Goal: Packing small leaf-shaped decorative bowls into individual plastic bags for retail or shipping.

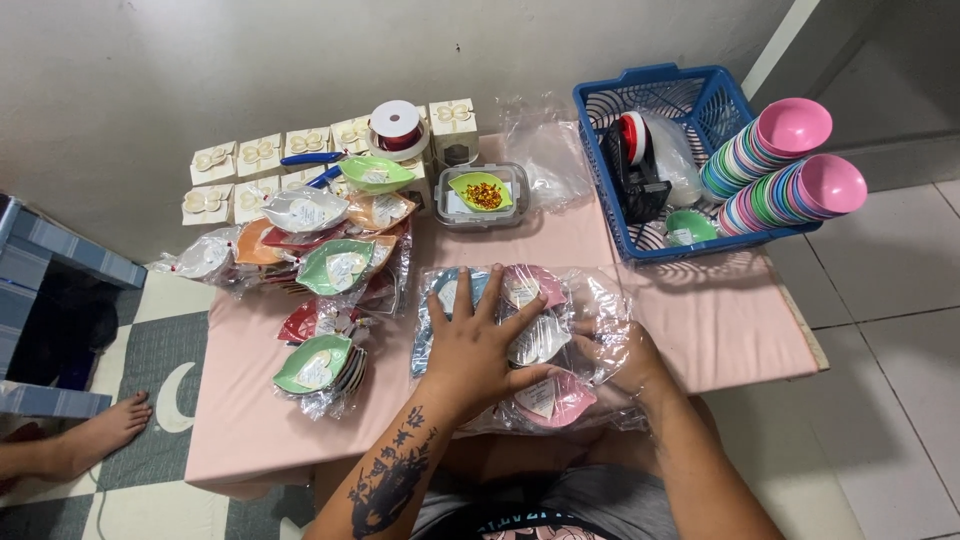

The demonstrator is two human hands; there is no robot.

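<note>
Left hand (478, 345) spread flat on bagged dishes (535, 345) at table's (720, 330) near edge; right hand (625, 362) grips the bag

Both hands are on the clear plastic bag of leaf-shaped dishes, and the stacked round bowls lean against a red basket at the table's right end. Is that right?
Not quite: the head view shows a blue plastic basket, not red. Otherwise right: left hand and right hand rest on the clear plastic bag of leaf-shaped dishes, and the stacked round bowls lean against it.

Single head-worn view, looking steeply down from close above onto pink table (720, 330); wall at twelve o'clock, blue basket (600, 100) at one, floor tiles at three.
</note>
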